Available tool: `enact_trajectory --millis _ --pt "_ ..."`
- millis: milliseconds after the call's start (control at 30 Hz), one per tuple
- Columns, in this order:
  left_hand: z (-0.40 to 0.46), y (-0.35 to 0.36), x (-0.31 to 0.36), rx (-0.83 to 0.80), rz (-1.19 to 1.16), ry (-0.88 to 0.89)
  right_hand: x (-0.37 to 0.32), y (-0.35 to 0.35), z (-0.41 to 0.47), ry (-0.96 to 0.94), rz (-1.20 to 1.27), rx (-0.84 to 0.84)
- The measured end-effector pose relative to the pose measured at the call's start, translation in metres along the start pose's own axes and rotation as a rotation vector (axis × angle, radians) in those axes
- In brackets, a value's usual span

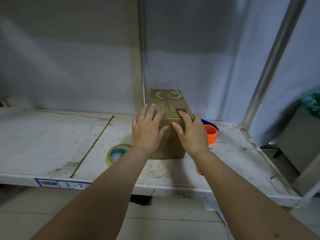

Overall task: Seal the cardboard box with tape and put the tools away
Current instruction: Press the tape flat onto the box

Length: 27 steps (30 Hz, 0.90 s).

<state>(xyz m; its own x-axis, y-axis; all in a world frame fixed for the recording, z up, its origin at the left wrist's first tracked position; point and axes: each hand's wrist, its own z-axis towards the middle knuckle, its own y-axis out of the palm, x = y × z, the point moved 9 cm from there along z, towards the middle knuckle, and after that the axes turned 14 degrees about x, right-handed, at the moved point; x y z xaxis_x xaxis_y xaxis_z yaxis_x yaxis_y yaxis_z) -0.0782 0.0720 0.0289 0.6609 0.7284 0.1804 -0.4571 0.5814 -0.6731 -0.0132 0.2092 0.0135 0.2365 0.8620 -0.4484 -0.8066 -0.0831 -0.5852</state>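
A brown cardboard box with its top flaps closed stands on a white shelf. My left hand lies flat over the box's near left top corner, fingers spread. My right hand rests on the near right edge, thumb across the front face and fingers over the top. A roll of clear tape with a yellowish core lies on the shelf just left of the box. An orange and blue tape dispenser sits right of the box, partly hidden by my right hand.
A small orange object peeks out by my right forearm near the shelf's front edge. Upright shelf posts stand behind the box and at the right. A barcode label reading 3-2 marks the front edge.
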Motion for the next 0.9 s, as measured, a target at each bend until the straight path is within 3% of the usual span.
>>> enact_trajectory --millis 400,700,900 --pt "-0.009 0.013 -0.001 -0.011 0.108 0.038 0.001 0.018 -0.014 -0.133 -0.162 -0.03" --pt "-0.005 0.001 0.001 0.054 0.058 0.091 -0.001 0.004 -0.004 -0.063 -0.048 0.01" --pt "0.004 -0.002 -0.004 0.072 -0.058 -0.001 -0.005 -0.002 0.0 0.049 0.048 0.029"
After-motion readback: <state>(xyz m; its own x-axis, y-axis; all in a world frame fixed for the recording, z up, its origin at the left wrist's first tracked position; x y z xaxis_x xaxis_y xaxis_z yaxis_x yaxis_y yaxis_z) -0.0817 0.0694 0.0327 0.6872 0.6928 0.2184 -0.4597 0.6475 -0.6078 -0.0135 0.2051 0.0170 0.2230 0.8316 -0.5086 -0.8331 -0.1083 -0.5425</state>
